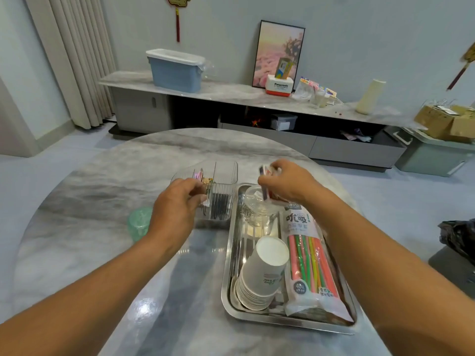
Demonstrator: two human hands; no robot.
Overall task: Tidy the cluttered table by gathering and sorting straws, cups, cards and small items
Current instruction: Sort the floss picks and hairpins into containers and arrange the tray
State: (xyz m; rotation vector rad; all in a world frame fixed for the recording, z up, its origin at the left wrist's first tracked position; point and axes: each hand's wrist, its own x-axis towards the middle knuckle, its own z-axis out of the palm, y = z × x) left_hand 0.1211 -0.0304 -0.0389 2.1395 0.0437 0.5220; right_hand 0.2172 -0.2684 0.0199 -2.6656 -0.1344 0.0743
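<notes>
A steel tray [230, 263] lies on the round marble table [102, 181]. In it are a stack of white paper cups [264, 273] on its side, a bag of coloured straws [309, 260] and clear plastic cups [257, 209]. My right hand [288, 182] pinches a small deck of cards [266, 185] above the clear cups. My left hand [177, 204] grips the near rim of a clear divided organiser [222, 191] left of the tray; small items and dark sticks lie in its compartments.
A green translucent cup [138, 223] stands left of my left wrist. Beyond the table runs a low cabinet [231, 98] with a blue lidded box [176, 70], a framed picture and small boxes. A black bag [460, 237] sits at the right.
</notes>
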